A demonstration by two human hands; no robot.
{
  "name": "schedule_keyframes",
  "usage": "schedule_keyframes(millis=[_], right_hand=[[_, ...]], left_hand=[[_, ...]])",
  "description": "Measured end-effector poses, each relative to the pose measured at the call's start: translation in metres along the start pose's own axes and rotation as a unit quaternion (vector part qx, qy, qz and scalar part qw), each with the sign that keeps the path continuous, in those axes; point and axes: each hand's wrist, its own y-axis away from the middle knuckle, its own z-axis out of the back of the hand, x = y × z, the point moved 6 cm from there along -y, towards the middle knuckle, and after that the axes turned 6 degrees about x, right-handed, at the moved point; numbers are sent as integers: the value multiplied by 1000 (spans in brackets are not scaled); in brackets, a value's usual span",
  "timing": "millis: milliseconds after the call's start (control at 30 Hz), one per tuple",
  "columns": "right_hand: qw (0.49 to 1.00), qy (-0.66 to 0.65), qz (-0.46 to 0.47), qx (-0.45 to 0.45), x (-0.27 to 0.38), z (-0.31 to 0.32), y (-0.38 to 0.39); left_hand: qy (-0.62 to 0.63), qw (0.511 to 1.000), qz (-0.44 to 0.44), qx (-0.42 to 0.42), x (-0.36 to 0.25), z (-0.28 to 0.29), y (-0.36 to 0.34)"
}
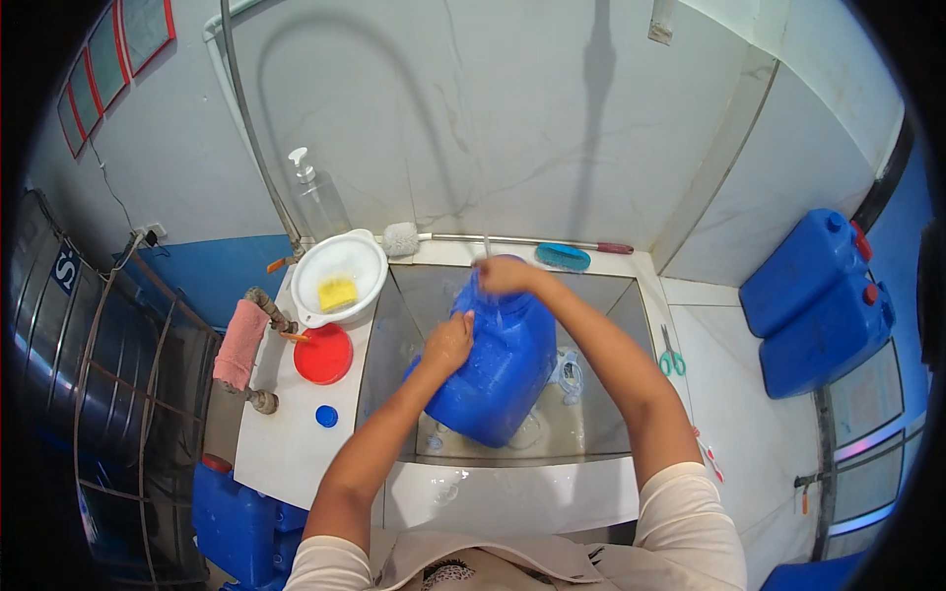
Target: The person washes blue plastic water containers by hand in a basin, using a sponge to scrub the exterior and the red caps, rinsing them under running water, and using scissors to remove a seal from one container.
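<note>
A big blue jerrycan (503, 364) is held tilted in the sink (394, 305), its neck end away from me and its base toward me. My left hand (450, 340) grips the left side of its upper part, fingers closed. At the neck, my right hand (506, 276) is smeared by motion and its fingers cannot be made out; whether it holds anything is hidden. Water shows on the can's surface. To the right of the can, a crumpled pale-blue thing (569, 376) lies on the sink bottom.
Left counter: a white basin (340, 271) with a yellow sponge (336, 293), red lid (323, 355), blue cap (326, 416), pump bottle (318, 197). Behind the sink: a long-handled brush (401, 239), blue scrub brush (563, 257). Right: scissors (672, 357), blue jerrycans (826, 340).
</note>
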Motion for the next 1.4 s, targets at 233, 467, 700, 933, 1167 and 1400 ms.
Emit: schedule_keyframes(millis=[233, 467, 700, 933, 1167, 1400], right_hand=[[939, 234, 187, -170, 46, -43, 89], [928, 246, 189, -208, 67, -22, 83], [890, 225, 177, -355, 210, 178, 81], [961, 167, -22, -221, 175, 198, 46], [947, 40, -85, -308, 182, 219, 53], [962, 117, -104, -222, 169, 178, 25]], left_hand=[[342, 933, 24, 109, -25, -6, 68], [524, 813, 252, 12, 111, -25, 134], [712, 680, 177, 24, 155, -6, 130], [816, 560, 142, 25, 81, 33, 248], [717, 656, 70, -223, 98, 174, 285], [813, 550, 154, -114, 98, 83, 302]])
